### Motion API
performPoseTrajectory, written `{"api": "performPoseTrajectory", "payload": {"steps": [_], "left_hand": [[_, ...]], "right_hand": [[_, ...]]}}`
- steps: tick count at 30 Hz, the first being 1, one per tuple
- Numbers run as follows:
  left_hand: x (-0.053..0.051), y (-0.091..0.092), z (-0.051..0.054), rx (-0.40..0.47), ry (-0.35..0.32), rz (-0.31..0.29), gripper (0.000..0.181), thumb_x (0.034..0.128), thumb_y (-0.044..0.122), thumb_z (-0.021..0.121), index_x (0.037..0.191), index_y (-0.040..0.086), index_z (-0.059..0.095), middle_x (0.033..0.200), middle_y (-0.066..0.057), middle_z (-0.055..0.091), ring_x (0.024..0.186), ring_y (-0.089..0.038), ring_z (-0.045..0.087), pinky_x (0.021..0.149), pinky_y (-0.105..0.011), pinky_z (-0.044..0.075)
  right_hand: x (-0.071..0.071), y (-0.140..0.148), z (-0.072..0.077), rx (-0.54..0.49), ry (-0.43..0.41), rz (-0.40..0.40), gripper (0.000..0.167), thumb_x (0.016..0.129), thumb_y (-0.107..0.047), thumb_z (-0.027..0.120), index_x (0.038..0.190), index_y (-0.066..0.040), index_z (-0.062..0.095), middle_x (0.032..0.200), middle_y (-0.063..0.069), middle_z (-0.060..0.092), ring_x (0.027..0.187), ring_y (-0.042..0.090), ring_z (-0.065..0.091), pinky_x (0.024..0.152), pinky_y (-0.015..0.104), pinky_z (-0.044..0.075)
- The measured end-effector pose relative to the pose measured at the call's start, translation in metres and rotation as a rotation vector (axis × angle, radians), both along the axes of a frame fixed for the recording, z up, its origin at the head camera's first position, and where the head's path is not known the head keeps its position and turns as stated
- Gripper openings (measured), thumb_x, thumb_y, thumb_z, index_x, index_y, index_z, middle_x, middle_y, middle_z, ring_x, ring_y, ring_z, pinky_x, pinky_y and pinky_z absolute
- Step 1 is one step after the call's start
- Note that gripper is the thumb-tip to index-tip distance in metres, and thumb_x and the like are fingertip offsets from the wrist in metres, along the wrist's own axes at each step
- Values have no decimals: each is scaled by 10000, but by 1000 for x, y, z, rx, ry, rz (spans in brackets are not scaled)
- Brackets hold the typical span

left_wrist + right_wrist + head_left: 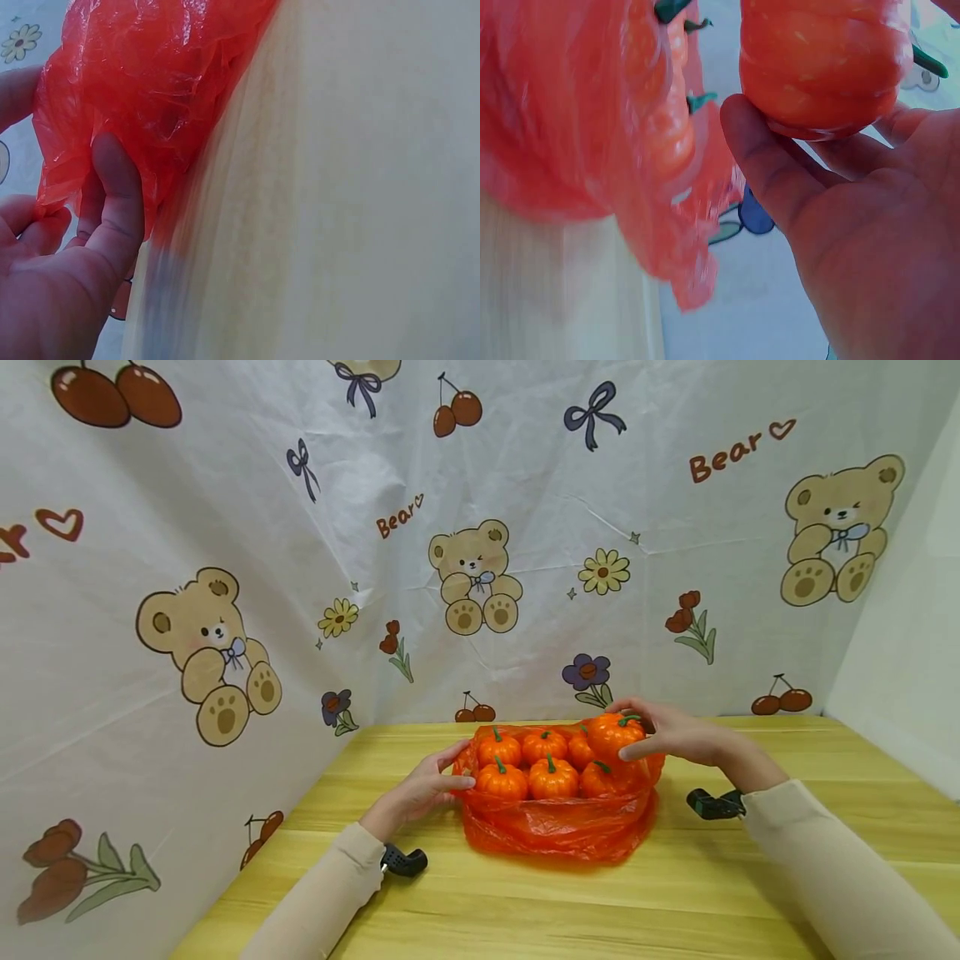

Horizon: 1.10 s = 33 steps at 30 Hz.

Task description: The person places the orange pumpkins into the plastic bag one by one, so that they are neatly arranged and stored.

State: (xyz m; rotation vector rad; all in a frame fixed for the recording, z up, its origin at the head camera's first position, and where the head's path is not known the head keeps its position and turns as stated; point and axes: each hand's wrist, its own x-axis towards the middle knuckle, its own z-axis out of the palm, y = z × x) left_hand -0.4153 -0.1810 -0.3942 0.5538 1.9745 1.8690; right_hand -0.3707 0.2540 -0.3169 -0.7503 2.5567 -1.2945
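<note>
A red plastic bag [558, 831] sits on the table, its mouth spread wide. Inside it, small orange toy pumpkins [552, 777] with green stems stand in two rows. My right hand [678, 737] grips one toy pumpkin [611, 737] over the bag's right rear side; the right wrist view shows this held pumpkin [821, 64] between thumb and fingers, apart from the others. At the bag's left edge, my left hand [423, 787] pinches the thin plastic; in the left wrist view the fingers [116, 187] curl against the crumpled film.
The light wooden table [450, 910] extends around the bag. Behind and to the left hangs a white sheet [525, 468] printed with bears, flowers and cherries. Black devices are strapped at the left wrist [405, 861] and right wrist [714, 805].
</note>
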Motion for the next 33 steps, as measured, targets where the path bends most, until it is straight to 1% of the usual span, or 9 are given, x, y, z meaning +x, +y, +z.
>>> {"api": "performPoseTrajectory", "payload": {"steps": [5, 8, 11, 16, 20, 22, 24, 28, 33], "left_hand": [[0, 0, 1, 4, 0, -7, 879, 936, 67, 707, 1659, 200, 225, 1722, -154, 105, 1378, -335, 492, 985, -410, 596], [0, 1, 2, 9, -4, -1, 868, 941, 56, 693, 1658, 204, 229, 1723, -147, 106, 1373, -333, 494, 990, -416, 592], [0, 1, 3, 11, -6, 5, 870, 935, 56, 702, 1656, 201, 238, 1722, -144, 116, 1367, -333, 501, 990, -428, 592], [1, 0, 4, 10, -6, -5, 897, 923, 75, 725, 1659, 186, 224, 1723, -164, 104, 1359, -326, 510, 1001, -443, 585], [1, 1, 4, 6, 0, -6, 893, 926, 69, 716, 1659, 187, 220, 1724, -160, 99, 1364, -328, 508, 995, -438, 589], [0, 1, 3, 9, 2, 1, 887, 925, 63, 715, 1657, 188, 230, 1724, -155, 104, 1372, -336, 503, 988, -434, 593], [-1, 1, 3, 9, 5, 9, 881, 924, 58, 712, 1655, 187, 238, 1724, -151, 111, 1378, -345, 501, 981, -433, 596], [-2, 1, 2, 4, 2, 24, 865, 924, 48, 701, 1651, 196, 256, 1724, -134, 131, 1371, -340, 510, 976, -427, 599], [-1, 0, 1, -6, 15, 9, 862, 937, 56, 683, 1658, 184, 228, 1722, -159, 119, 1370, -342, 510, 986, -424, 596]], "right_hand": [[-1, -16, 7, 12, 7, 13, 706, 872, -258, 804, 1441, -146, 401, 1437, 168, 490, 1196, 298, 591, 984, 386, 584], [0, -27, 12, 32, 22, 19, 704, 859, -248, 823, 1431, -159, 423, 1410, 139, 521, 1190, 285, 597, 991, 377, 579], [-1, -37, 14, 74, 44, 26, 719, 830, -255, 854, 1425, -184, 455, 1393, 102, 546, 1186, 265, 599, 1001, 380, 576], [-5, -52, 9, 141, 70, 62, 746, 784, -291, 895, 1411, -220, 498, 1383, 74, 566, 1188, 256, 587, 1004, 391, 560], [-5, -59, 5, 188, 120, 87, 765, 764, -318, 910, 1409, -213, 511, 1429, 54, 529, 1278, 283, 522, 1066, 473, 506], [-5, -62, 4, 211, 150, 90, 772, 751, -324, 918, 1404, -205, 524, 1442, 52, 519, 1308, 310, 502, 1080, 519, 500], [-4, -64, 2, 242, 172, 90, 780, 737, -332, 928, 1401, -210, 537, 1448, 43, 520, 1328, 325, 496, 1084, 536, 500], [0, -66, 1, 288, 152, 100, 787, 717, -324, 940, 1396, -235, 551, 1446, 37, 536, 1313, 313, 512, 1049, 494, 541], [4, -67, 1, 302, 108, 138, 793, 704, -286, 948, 1394, -225, 561, 1459, 36, 542, 1282, 277, 523, 1029, 438, 535]]}}
